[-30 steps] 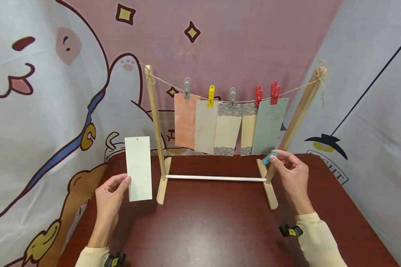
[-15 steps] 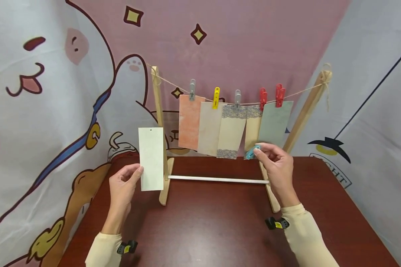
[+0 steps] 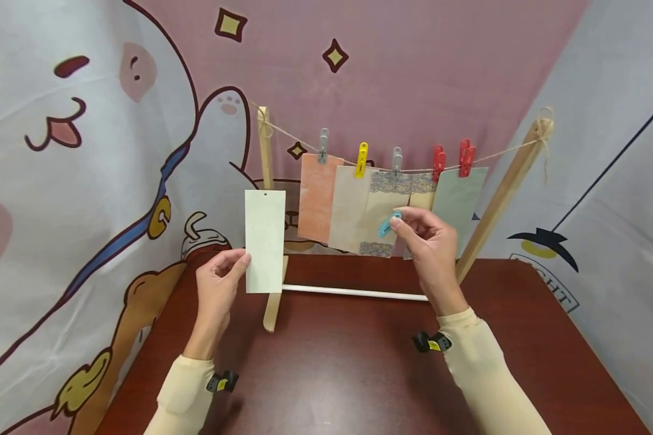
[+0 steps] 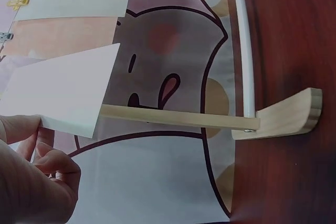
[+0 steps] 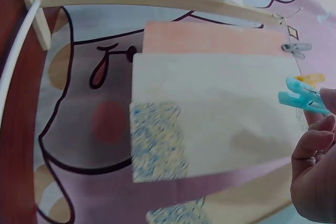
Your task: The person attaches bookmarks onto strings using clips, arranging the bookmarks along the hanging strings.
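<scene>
My left hand (image 3: pixel 220 287) pinches the left edge of a pale paper card (image 3: pixel 265 241) between thumb and fingers. The card is upright with a small hole near its top, in front of the rack's left post. Between the thumb and fingertips of my right hand (image 3: pixel 430 251) is a blue clothespin (image 3: pixel 390 224); in the right wrist view the clothespin (image 5: pixel 302 97) has its jaws pointing left. That hand is in front of the hanging cards, below the twine line (image 3: pixel 288 134). On the line, a grey clothespin (image 3: pixel 323 147) holds an orange card (image 3: pixel 318 199).
A yellow clothespin (image 3: pixel 361 160), another grey one and several red clothespins (image 3: pixel 466 158) hold more cards, including a green card (image 3: pixel 459 199). Wooden posts (image 3: pixel 506 193) carry the line, joined low down by a white rod (image 3: pixel 354 293). The rack stands on a dark red table (image 3: pixel 326 362) before a printed cloth.
My left hand has raised the pale card and brought it right, over the left post. My right hand has moved left and up with the blue clothespin. The view has shifted slightly.
</scene>
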{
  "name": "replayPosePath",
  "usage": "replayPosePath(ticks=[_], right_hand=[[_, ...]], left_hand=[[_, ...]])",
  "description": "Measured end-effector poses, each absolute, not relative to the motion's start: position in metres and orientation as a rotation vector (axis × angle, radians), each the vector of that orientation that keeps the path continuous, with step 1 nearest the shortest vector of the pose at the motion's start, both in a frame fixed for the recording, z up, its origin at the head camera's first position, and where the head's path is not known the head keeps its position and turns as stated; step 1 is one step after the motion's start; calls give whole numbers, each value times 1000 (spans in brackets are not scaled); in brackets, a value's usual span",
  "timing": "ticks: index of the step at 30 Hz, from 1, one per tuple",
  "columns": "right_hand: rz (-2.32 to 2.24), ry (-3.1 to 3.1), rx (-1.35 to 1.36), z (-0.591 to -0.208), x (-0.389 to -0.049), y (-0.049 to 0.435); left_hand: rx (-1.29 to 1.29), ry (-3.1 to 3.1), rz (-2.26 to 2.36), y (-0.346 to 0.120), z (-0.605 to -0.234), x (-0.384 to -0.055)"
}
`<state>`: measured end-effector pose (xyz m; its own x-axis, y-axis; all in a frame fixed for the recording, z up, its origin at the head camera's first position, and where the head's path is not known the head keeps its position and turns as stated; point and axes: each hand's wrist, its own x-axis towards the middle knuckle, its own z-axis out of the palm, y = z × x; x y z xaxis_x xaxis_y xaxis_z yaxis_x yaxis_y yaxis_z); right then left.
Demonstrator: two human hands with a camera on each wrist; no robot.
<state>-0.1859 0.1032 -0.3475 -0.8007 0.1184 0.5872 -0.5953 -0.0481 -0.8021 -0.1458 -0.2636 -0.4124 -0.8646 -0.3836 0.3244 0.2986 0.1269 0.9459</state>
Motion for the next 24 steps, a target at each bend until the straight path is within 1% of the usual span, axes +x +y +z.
replayPosePath(ticks=[9, 24], right_hand=[[1857, -1744, 572, -329, -192, 83], [1792, -1701, 699, -269, -213, 38]], left_hand=[[49, -1885, -1791, -258, -405, -158], [-34, -1796, -1859, -242, -390, -180]])
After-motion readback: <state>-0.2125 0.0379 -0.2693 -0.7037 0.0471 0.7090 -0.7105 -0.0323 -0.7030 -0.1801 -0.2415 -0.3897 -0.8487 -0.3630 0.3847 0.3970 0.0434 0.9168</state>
